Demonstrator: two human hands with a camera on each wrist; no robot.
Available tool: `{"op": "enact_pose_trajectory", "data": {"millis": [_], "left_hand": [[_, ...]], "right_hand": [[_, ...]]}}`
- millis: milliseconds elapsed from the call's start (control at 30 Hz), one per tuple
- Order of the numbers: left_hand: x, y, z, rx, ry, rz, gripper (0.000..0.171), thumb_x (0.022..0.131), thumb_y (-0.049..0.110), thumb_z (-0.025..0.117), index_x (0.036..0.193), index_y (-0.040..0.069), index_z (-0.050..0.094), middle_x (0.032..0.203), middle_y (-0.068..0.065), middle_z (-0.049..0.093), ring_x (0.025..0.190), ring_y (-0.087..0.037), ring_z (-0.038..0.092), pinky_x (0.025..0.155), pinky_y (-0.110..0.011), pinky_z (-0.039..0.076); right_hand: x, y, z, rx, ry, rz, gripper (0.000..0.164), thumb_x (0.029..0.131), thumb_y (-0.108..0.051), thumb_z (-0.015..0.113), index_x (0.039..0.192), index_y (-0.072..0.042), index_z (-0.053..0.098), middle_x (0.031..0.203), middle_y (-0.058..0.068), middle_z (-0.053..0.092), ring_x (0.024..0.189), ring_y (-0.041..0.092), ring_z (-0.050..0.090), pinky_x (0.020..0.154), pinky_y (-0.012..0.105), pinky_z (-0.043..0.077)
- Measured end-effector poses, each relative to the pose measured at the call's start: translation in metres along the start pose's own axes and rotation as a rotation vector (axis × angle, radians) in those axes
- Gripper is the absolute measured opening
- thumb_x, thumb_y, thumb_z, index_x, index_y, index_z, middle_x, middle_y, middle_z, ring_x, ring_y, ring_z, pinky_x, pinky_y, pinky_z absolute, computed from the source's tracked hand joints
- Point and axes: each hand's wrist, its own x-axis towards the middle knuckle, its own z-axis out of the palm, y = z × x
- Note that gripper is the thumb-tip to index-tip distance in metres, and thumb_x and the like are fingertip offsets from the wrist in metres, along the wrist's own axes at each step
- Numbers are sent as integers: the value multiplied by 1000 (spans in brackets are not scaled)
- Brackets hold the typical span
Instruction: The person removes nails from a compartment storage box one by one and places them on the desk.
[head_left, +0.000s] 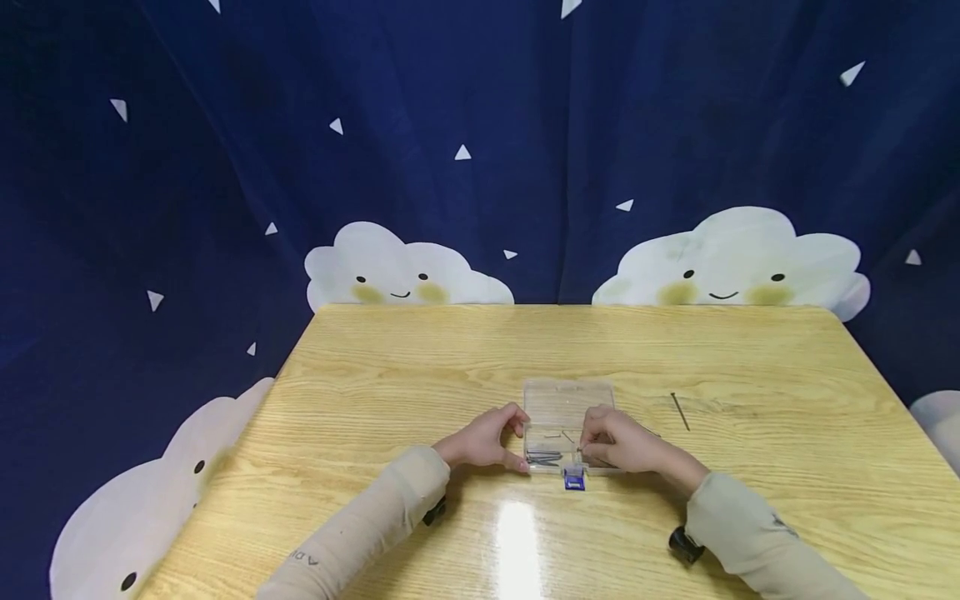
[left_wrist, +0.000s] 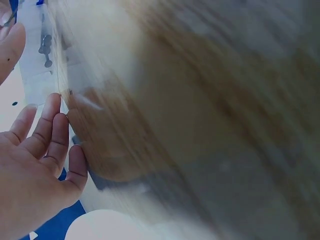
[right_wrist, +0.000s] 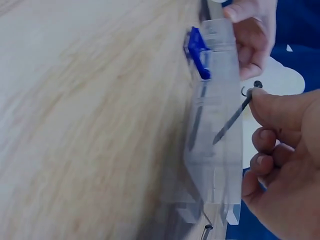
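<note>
A clear plastic box point(head_left: 547, 472) stands on the table with its lid point(head_left: 566, 402) swung back and a blue latch point(head_left: 574, 481) at the front. My left hand point(head_left: 486, 438) holds its left side, thumb at the front corner and fingers farther back. Over the right part of the box, my right hand point(head_left: 624, 442) pinches a dark screw point(right_wrist: 232, 120) between thumb and finger, head end up and shank slanting down. Several long dark screws point(head_left: 543, 457) lie in the front left compartment. Smaller pieces point(head_left: 567, 437) are in the compartment behind. The right hand hides part of the box.
One long dark screw point(head_left: 680, 412) lies on the wooden table point(head_left: 420, 358) to the right of the box. Another point(right_wrist: 207, 231) shows past the box's end in the right wrist view. A dark blue curtain point(head_left: 450, 75) with clouds hangs behind the table.
</note>
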Motion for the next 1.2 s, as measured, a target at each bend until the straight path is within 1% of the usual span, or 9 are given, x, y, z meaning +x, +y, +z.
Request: {"op": "enact_pose_trajectory", "data": {"millis": [33, 133, 267, 367, 500, 633, 833, 1067, 1200], "left_hand": [[0, 0, 0, -4, -3, -8, 59, 69, 21, 81, 115, 4, 48, 96, -2, 55, 92, -13, 50, 89, -26, 36], [1, 3, -1, -21, -16, -35, 59, 69, 19, 81, 115, 4, 47, 94, -2, 54, 88, -12, 49, 86, -24, 36], [2, 6, -1, -57, -38, -63, 58, 69, 16, 81, 114, 4, 47, 89, -4, 54, 80, -13, 47, 75, -22, 36], [3, 7, -2, -89, -45, -78, 58, 68, 15, 81, 114, 4, 46, 87, -7, 54, 76, -15, 45, 70, -22, 35], [5, 7, -3, -123, -47, -107, 59, 67, 14, 82, 114, 6, 46, 88, -9, 53, 75, -16, 46, 69, -23, 36], [5, 6, -3, -134, -49, -126, 58, 67, 15, 82, 113, 7, 46, 87, -8, 53, 74, -15, 45, 69, -23, 36], [3, 4, -3, -134, -48, -129, 58, 68, 15, 81, 114, 8, 46, 86, -6, 52, 75, -14, 44, 68, -24, 34], [2, 3, -1, -164, -40, -116, 58, 67, 13, 82, 113, 7, 47, 87, -8, 54, 78, -15, 45, 73, -25, 36], [2, 1, 0, -179, -28, -106, 59, 67, 13, 82, 114, 6, 47, 85, -5, 53, 79, -15, 46, 75, -25, 35]], "right_hand": [[0, -1, -2, 39, 4, 27, 12, 80, 1, 65, 71, -8, 63, 72, -8, 48, 70, 9, 40, 63, 27, 36], [0, -4, -6, 136, 8, 146, 9, 83, -1, 62, 74, -3, 63, 73, -4, 50, 66, 9, 40, 60, 26, 36], [-2, -7, -13, 221, 21, 278, 8, 85, -2, 60, 79, 2, 64, 75, 1, 52, 63, 9, 40, 58, 24, 35], [-2, -6, -18, 232, 44, 296, 9, 85, -1, 59, 82, 4, 65, 76, 3, 53, 65, 10, 40, 59, 24, 35], [-3, -4, -22, 245, 66, 314, 9, 85, 1, 58, 82, 7, 65, 76, 4, 53, 66, 11, 41, 60, 24, 36], [-5, -2, -24, 267, 78, 357, 9, 84, 2, 57, 83, 8, 64, 78, 6, 54, 68, 13, 43, 61, 25, 37], [-10, -1, -28, 305, 106, 404, 12, 85, 0, 57, 90, 10, 62, 85, 9, 58, 70, 13, 47, 63, 26, 41], [-22, 3, -36, 307, 156, 453, 14, 85, -1, 59, 92, 11, 62, 85, 10, 60, 71, 12, 50, 64, 29, 44], [-28, 5, -43, 318, 172, 486, 17, 87, -2, 58, 94, 12, 61, 86, 10, 58, 73, 13, 49, 66, 32, 44]]}}
